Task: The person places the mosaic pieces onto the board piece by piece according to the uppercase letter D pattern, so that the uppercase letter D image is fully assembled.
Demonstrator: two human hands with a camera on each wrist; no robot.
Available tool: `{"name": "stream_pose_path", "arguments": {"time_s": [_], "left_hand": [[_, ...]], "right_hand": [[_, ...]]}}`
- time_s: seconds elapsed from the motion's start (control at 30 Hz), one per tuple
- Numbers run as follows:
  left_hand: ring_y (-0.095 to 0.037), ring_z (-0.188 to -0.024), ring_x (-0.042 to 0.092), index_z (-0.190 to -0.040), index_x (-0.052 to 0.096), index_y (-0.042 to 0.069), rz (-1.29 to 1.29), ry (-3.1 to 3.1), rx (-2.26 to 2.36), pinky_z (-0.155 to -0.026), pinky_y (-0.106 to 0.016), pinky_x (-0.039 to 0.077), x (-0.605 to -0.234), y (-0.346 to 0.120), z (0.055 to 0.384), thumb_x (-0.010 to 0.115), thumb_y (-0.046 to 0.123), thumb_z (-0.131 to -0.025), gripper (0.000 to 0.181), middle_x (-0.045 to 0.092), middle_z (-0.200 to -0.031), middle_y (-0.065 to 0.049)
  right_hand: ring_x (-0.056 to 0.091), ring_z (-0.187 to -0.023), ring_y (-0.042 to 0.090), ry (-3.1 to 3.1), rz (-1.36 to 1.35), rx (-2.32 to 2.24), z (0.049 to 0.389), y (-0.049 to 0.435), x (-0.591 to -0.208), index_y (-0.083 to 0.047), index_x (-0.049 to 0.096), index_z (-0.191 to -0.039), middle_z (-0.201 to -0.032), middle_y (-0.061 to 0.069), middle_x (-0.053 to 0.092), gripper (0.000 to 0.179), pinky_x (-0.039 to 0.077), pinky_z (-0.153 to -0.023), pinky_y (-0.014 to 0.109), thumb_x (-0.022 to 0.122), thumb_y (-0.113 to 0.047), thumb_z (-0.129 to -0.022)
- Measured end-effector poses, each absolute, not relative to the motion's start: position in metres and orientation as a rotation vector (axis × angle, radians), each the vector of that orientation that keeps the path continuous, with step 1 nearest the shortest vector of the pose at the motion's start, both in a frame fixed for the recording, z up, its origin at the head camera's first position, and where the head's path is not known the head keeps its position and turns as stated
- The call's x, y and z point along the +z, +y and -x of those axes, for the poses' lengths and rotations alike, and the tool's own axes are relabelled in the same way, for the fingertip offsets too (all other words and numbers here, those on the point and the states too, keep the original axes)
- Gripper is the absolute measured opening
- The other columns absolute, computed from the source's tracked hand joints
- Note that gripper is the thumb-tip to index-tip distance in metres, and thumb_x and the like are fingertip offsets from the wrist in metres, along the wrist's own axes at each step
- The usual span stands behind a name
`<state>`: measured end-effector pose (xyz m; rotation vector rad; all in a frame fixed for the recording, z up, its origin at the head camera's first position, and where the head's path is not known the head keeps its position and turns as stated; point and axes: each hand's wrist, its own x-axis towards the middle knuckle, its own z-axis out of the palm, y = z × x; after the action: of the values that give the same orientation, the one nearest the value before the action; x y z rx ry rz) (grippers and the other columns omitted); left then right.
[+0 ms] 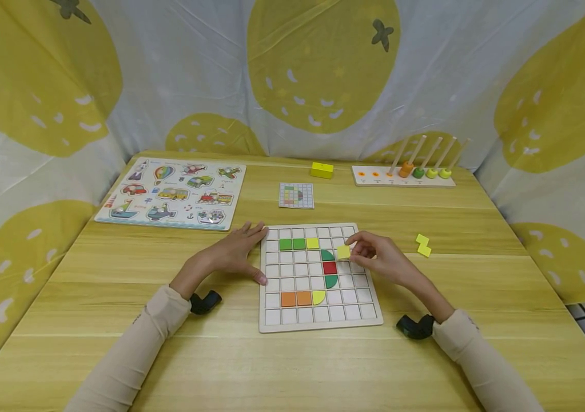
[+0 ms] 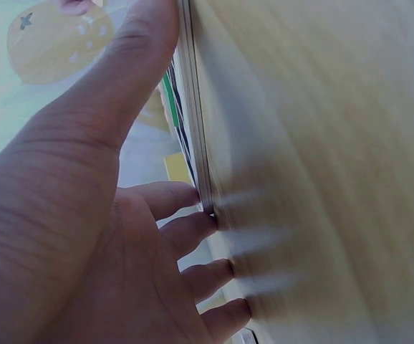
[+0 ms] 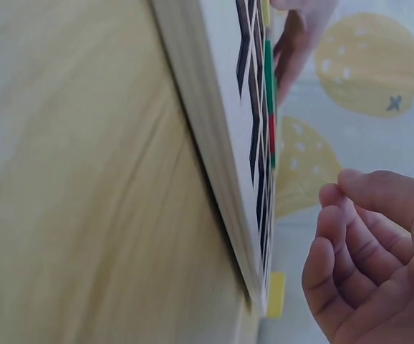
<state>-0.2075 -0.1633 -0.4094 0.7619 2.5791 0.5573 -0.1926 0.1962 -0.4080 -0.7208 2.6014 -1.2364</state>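
A white wooden grid board [image 1: 273,316] lies in front of me in the head view. On it are two green squares [image 1: 292,244], a yellow square [image 1: 313,243], a red square [image 1: 329,268], two green quarter-round pieces [image 1: 331,281], two orange squares [image 1: 296,298] and a yellow quarter-round piece [image 1: 318,297]. My left hand [image 1: 230,252] rests at the board's left edge, thumb and fingers spread along it. Over the right columns, my right hand [image 1: 382,257] pinches a yellow square tile [image 1: 343,252] between thumb and fingertips. The right wrist view hides that tile behind the fingers.
Two yellow tiles [image 1: 423,245] lie right of the board. Behind it are a small pattern card [image 1: 296,195] and a yellow block [image 1: 322,170]. A vehicle puzzle [image 1: 171,194] lies at back left, a peg stacker [image 1: 402,176] with upright rods at back right.
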Motion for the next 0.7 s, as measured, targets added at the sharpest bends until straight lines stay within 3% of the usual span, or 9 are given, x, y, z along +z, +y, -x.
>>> {"name": "stream_pose_path", "arguments": {"time_s": [0.7], "left_hand": [[-0.042,-0.145,0.000,-0.153,0.017,0.001,-0.790,2.591,0.554,-0.116,-0.056,0.007,-0.411,-0.163,0.208,0.078,0.058,-0.069,0.118,0.009,-0.159,-0.018]], "right_hand": [[0.057,-0.073,0.019,2.430,0.801,-1.296,0.189,0.161,-0.405,-0.007,0.062,-0.110,-0.085,0.004,0.062,0.023,0.048,-0.064,0.022,0.068,-0.005,-0.088]]}}
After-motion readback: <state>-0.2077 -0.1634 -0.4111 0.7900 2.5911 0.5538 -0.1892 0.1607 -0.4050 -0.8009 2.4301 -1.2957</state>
